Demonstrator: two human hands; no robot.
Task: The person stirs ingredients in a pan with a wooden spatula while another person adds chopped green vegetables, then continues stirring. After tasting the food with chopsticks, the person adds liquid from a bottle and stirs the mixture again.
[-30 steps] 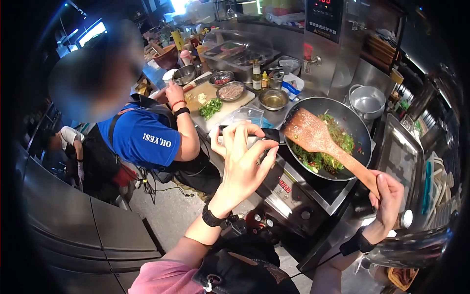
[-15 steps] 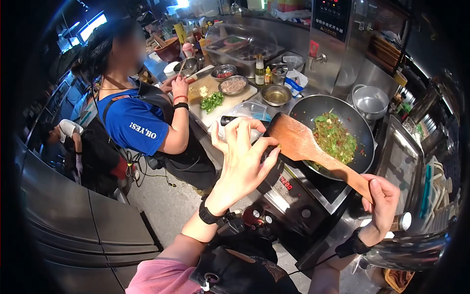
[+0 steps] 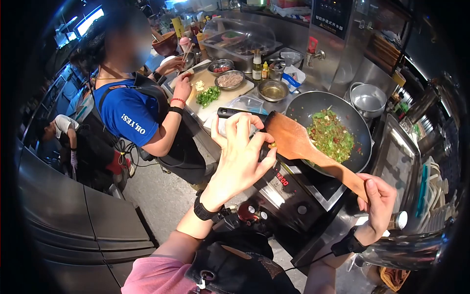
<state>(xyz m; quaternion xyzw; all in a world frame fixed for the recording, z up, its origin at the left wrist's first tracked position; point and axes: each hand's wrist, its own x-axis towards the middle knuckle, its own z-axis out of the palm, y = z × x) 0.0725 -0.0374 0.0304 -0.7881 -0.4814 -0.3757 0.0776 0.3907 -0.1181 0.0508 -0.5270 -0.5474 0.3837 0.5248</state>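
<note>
The right hand [image 3: 379, 201] has its fingers closed on the handle end of a wooden spatula [image 3: 291, 139], a grip that presumably gives reach over the pan [image 3: 362, 128] while sparing the hand its heat; the blade is raised and tilted above the pan's near left rim, apart from the cooked food [image 3: 333, 142]. The left hand [image 3: 237, 159] pinches a small yellow-green piece [image 3: 272, 145] between thumb and forefinger beside the blade, probably for a fine hold; its other fingers are loosely curled in front of the black pan handle [image 3: 241, 113], and contact there cannot be told. The pan sits on the cooker [image 3: 267, 198], its handle pointing towards the cutting board [image 3: 231, 97], which lies along the worktop's edge near a person in blue [image 3: 125, 115], apparently for easy reach. On the board are chopped greens [image 3: 208, 96] and a bowl of pale sliced food [image 3: 229, 79]. Writing noted: "OH,YES!" in white on the blue sleeve; red digits, seemingly 4200, on the cooker display [image 3: 281, 179]; "智能步进式开水器" on the dark wall panel [image 3: 331, 17]. Labels on the glass bottle [image 3: 257, 67] and the blue-and-white packet [image 3: 293, 78] are too small to read
</note>
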